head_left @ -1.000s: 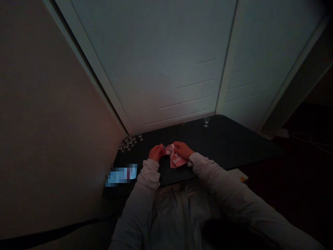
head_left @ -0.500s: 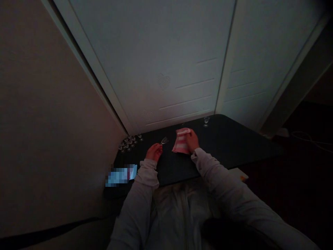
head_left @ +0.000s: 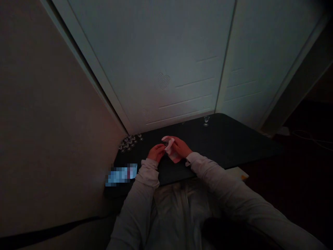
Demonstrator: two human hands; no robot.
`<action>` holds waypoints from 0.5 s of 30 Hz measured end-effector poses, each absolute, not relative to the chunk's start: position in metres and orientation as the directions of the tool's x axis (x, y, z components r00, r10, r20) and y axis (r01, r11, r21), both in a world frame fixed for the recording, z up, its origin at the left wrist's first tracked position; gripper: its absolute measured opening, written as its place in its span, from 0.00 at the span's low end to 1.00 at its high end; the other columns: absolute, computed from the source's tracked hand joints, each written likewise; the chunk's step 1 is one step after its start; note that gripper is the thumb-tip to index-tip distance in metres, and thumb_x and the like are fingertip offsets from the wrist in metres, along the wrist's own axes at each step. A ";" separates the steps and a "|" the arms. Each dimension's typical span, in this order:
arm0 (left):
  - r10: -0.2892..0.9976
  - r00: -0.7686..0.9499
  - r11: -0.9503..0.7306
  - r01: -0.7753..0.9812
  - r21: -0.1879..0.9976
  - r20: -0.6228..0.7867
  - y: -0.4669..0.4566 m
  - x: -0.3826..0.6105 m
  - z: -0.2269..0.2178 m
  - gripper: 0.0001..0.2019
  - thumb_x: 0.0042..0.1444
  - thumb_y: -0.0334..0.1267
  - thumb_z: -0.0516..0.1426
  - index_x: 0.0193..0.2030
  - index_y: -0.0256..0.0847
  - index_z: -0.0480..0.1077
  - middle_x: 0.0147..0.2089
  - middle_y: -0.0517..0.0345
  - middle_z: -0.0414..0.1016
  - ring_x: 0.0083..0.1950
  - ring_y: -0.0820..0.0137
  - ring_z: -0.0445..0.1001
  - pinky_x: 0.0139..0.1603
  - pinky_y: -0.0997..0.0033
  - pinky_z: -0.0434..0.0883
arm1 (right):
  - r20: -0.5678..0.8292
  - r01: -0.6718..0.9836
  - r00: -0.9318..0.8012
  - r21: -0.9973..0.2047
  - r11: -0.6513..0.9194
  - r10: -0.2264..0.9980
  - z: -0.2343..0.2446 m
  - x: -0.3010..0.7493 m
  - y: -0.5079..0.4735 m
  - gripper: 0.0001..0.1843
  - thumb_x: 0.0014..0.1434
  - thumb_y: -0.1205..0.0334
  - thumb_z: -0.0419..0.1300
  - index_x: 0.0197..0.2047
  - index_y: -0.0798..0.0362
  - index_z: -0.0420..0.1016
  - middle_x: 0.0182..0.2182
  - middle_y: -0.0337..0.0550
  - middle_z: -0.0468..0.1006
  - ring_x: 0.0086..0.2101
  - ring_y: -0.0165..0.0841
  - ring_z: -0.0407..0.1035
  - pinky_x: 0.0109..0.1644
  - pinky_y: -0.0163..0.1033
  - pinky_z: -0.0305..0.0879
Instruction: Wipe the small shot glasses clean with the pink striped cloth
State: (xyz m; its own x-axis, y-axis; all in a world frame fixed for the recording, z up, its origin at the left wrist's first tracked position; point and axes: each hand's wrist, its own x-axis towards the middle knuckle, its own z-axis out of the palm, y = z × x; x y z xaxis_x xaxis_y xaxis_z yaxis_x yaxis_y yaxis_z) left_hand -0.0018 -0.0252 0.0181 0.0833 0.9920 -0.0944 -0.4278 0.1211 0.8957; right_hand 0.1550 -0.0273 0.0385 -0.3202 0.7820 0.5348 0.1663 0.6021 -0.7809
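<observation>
My left hand (head_left: 156, 152) is closed on a small stemmed glass (head_left: 166, 143), tilted with its bowl toward the right. A pink and white cloth (head_left: 173, 157) is wrapped against the bowl and hides most of it. My right hand (head_left: 181, 147) grips that cloth and presses it round the glass from the right side. Both hands are above the middle of the dark table (head_left: 197, 139).
Several small stemmed glasses (head_left: 128, 142) stand clustered at the table's left back corner. One more glass (head_left: 206, 121) stands alone at the back right. A lit screen (head_left: 121, 175) lies at the left front. White panelled doors (head_left: 156, 52) rise behind the table.
My right hand has carried the cloth leftward onto the glass, and the cloth is now folded round its bowl. My left hand has stayed nearly in place, still holding the glass.
</observation>
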 end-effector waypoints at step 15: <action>0.974 0.196 0.182 -0.385 0.905 -0.113 -0.025 0.002 0.013 0.15 0.33 0.30 0.61 0.32 0.33 0.67 0.32 0.53 0.71 0.33 0.71 0.70 0.37 0.69 0.66 | 0.366 0.452 -0.244 -0.776 0.439 0.898 0.019 0.156 -0.013 0.15 0.55 0.54 0.42 0.33 0.54 0.63 0.27 0.41 0.69 0.27 0.28 0.61 0.31 0.32 0.53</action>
